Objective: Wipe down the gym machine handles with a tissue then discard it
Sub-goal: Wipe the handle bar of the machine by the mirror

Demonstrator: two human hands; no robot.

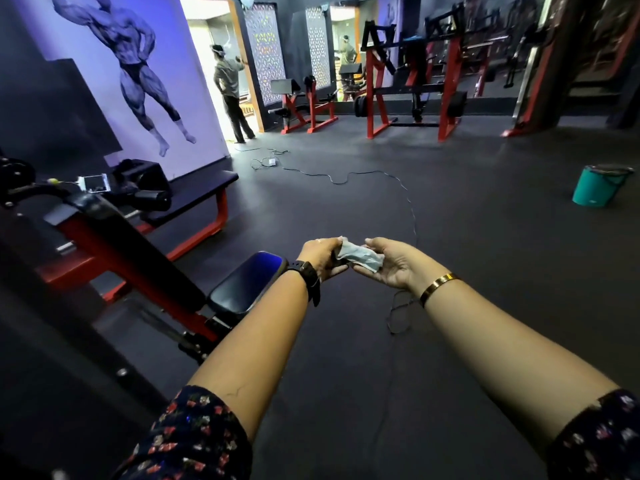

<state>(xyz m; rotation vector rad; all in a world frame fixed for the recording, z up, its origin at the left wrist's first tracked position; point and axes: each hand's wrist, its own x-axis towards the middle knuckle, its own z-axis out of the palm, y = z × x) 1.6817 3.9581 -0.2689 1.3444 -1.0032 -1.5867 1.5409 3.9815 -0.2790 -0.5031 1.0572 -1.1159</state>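
**Tissue held between both hands**

Head view: at frame centre the left hand (320,254) curls round one end of the tissue (360,256). The right hand (391,268), palm up, pinches the other end under its thumb, probably refolding it. The machine (114,251) stands lower left and a teal bin (592,192) at far right. No writing is legible.

- tissue (360,256): its 9 o'clock end is buried in the left hand's (323,254) curled fingers; whether the right hand's (388,268) thumb pinches it cannot be told.
- gym machine (114,251), at 9 o'clock: cut off by the left edge.
- white device (94,183), at 10 o'clock: too small to identify.
- bin (594,188), at 3 o'clock: contents unreadable.
- racks (588,46), at 1 o'clock: dark and blurred.
- cable (398,306): partly behind the right forearm.
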